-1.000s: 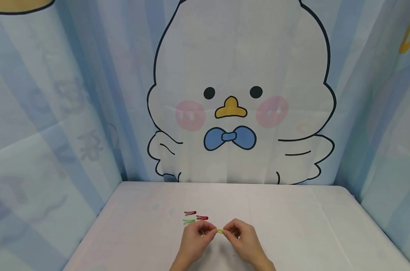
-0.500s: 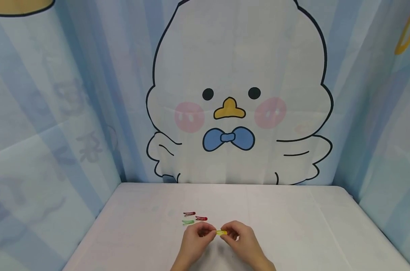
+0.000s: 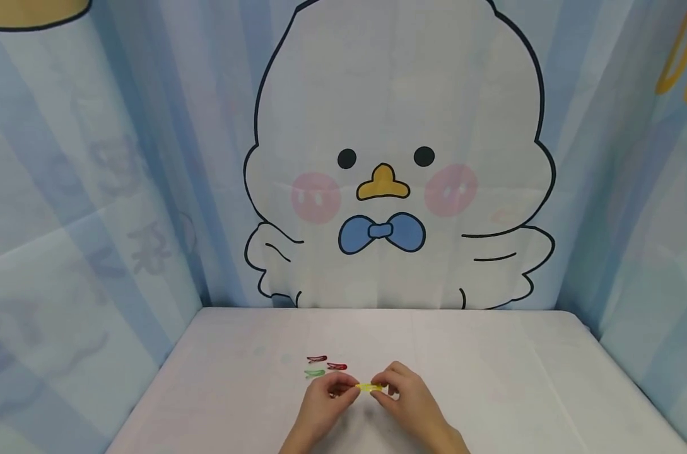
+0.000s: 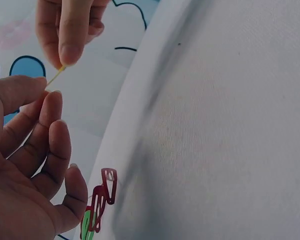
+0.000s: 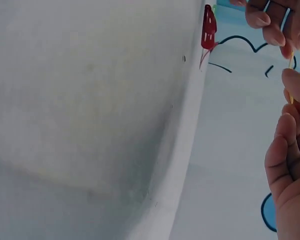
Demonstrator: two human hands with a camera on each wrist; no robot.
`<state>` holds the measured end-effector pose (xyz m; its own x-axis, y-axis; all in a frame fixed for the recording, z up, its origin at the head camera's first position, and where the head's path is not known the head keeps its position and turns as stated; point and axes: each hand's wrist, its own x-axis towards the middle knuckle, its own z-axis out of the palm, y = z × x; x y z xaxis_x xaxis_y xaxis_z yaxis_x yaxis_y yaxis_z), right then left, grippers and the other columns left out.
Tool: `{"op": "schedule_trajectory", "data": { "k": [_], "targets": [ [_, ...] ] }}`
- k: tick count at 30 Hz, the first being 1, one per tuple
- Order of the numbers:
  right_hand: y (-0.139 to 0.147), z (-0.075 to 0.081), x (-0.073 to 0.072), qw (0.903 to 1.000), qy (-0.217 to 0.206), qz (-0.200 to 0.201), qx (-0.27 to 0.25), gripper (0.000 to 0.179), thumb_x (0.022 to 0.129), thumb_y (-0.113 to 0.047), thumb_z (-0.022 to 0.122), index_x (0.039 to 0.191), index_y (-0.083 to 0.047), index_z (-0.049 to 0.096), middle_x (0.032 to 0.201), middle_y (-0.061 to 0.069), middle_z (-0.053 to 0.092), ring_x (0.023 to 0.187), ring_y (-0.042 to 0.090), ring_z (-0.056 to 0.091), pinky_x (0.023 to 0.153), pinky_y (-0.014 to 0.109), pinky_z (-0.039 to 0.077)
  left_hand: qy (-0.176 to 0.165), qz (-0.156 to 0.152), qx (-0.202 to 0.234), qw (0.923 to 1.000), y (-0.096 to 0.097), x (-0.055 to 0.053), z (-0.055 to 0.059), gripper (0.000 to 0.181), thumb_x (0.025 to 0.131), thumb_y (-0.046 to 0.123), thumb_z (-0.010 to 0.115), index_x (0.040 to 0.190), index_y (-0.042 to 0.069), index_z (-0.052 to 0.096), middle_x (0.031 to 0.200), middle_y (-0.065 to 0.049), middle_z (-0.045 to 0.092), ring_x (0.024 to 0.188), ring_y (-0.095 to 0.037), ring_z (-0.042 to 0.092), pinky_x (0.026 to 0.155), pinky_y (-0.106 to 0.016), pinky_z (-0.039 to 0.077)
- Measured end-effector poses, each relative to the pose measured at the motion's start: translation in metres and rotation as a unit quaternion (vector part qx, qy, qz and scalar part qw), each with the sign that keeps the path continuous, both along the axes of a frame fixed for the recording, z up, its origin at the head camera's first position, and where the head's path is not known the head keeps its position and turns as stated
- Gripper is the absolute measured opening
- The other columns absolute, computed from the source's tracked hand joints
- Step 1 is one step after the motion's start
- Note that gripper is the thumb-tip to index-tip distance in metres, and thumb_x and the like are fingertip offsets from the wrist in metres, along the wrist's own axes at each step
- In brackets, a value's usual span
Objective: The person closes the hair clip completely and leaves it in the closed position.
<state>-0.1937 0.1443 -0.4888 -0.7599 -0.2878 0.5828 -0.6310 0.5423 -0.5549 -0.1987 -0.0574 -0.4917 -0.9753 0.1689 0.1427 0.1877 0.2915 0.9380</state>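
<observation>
A yellow snap hair clip point(image 3: 367, 387) is held level above the table between both hands. My left hand point(image 3: 326, 405) pinches its left end between thumb and forefinger; the other fingers curve loosely, as the left wrist view shows. At the opposite end, the right hand point(image 3: 414, 403) pinches the clip with thumb and fingertips, which cover part of it. From the left wrist camera the clip point(image 4: 55, 76) appears as a thin yellow strip. Just beyond my left hand lie two red hair clips point(image 3: 317, 359) point(image 3: 337, 366) and a green hair clip point(image 3: 315, 374), their legs spread.
A white cloth covers the table point(image 3: 491, 366). Its far edge meets a hanging backdrop point(image 3: 388, 271) with a cartoon bird on it. Blue and white striped curtains point(image 3: 65, 221) stand along both sides.
The yellow clip has turned and more of its length now shows between the fingertips. The right hand has shifted slightly away from the left. The clips on the table stay in place.
</observation>
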Motion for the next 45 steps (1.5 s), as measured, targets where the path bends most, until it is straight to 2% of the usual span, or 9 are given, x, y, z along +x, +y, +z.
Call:
{"op": "schedule_trajectory", "data": {
  "k": [3,8,10,16,21,25,29,34,45],
  "targets": [
    [0.006,0.0,-0.005,0.9998,0.007,-0.015,-0.006,0.028,0.074,0.002,0.087,0.088,-0.017,0.073,0.084,-0.014,0.056,0.068,0.003,0.05,0.06,0.025,0.048,0.013,-0.001,-0.014,0.9998,-0.005,-0.002,-0.002,0.01,0.088,0.012,0.077,0.095,0.006,0.072,0.082,0.004,0.067,0.075,-0.01,0.062,0.069,-0.025,0.05],
    [0.018,-0.001,-0.011,0.9995,0.011,-0.019,-0.021,0.029,0.071,0.005,0.087,0.087,-0.015,0.073,0.083,-0.013,0.058,0.067,0.003,0.052,0.059,0.023,0.048,0.006,0.022,-0.037,0.9991,-0.018,-0.005,-0.003,0.012,0.089,0.012,0.077,0.099,0.006,0.072,0.085,0.005,0.067,0.079,-0.013,0.062,0.073,-0.026,0.05],
    [0.022,-0.002,-0.012,0.9995,0.002,-0.02,-0.023,0.028,0.071,0.006,0.086,0.087,-0.014,0.073,0.084,-0.012,0.059,0.067,0.003,0.052,0.06,0.023,0.048,0.004,0.032,-0.044,0.9985,-0.025,-0.007,-0.004,0.014,0.089,0.011,0.077,0.101,0.005,0.072,0.086,0.004,0.067,0.081,-0.014,0.061,0.073,-0.026,0.05],
    [0.035,-0.001,-0.015,0.9982,-0.038,-0.045,-0.006,0.025,0.073,0.005,0.085,0.088,-0.013,0.074,0.085,-0.013,0.06,0.068,0.003,0.051,0.061,0.024,0.047,0.026,0.07,-0.078,0.9942,-0.049,-0.017,-0.005,0.015,0.087,0.003,0.075,0.101,0.005,0.071,0.088,0.002,0.066,0.082,-0.016,0.06,0.072,-0.026,0.05],
    [0.046,0.005,-0.02,0.9946,-0.074,-0.07,0.015,0.022,0.076,0.002,0.085,0.089,-0.014,0.074,0.085,-0.013,0.06,0.069,0.004,0.049,0.062,0.024,0.046,0.009,0.101,-0.12,0.9876,-0.061,-0.026,-0.002,0.019,0.087,0.001,0.075,0.105,0.006,0.071,0.089,0.002,0.066,0.081,-0.015,0.058,0.07,-0.028,0.05],
    [0.055,0.008,-0.025,0.993,-0.073,-0.089,0.025,0.022,0.076,0.001,0.085,0.087,-0.014,0.074,0.083,-0.012,0.059,0.068,0.004,0.048,0.061,0.024,0.044,-0.003,0.115,-0.141,0.9832,-0.066,-0.031,-0.002,0.02,0.086,0.001,0.076,0.105,0.008,0.071,0.09,0.002,0.065,0.08,-0.015,0.057,0.069,-0.03,0.049],
    [0.064,0.01,-0.03,0.9909,-0.071,-0.109,0.036,0.022,0.076,0.001,0.085,0.087,-0.014,0.074,0.081,-0.012,0.057,0.067,0.004,0.046,0.059,0.024,0.042,-0.004,0.118,-0.149,0.9818,-0.071,-0.035,-0.005,0.02,0.085,0.001,0.076,0.103,0.009,0.071,0.091,0.001,0.066,0.078,-0.015,0.056,0.069,-0.031,0.048],
    [0.076,0.011,-0.037,0.983,-0.105,-0.138,0.061,0.019,0.079,-0.001,0.084,0.09,-0.014,0.075,0.082,-0.01,0.056,0.068,0.008,0.046,0.06,0.025,0.041,-0.013,0.116,-0.171,0.9783,-0.076,-0.04,-0.009,0.019,0.085,0.003,0.077,0.101,0.01,0.071,0.093,0.002,0.066,0.078,-0.016,0.053,0.069,-0.033,0.044],
    [0.094,0.007,-0.051,0.9733,-0.129,-0.162,0.1,0.015,0.081,-0.004,0.082,0.089,-0.013,0.075,0.084,-0.007,0.059,0.069,0.011,0.046,0.061,0.028,0.04,-0.004,0.096,-0.221,0.9705,-0.084,-0.05,-0.014,0.024,0.083,0.008,0.081,0.105,0.011,0.072,0.098,0.002,0.066,0.077,-0.015,0.049,0.068,-0.035,0.039]
  ]
}}
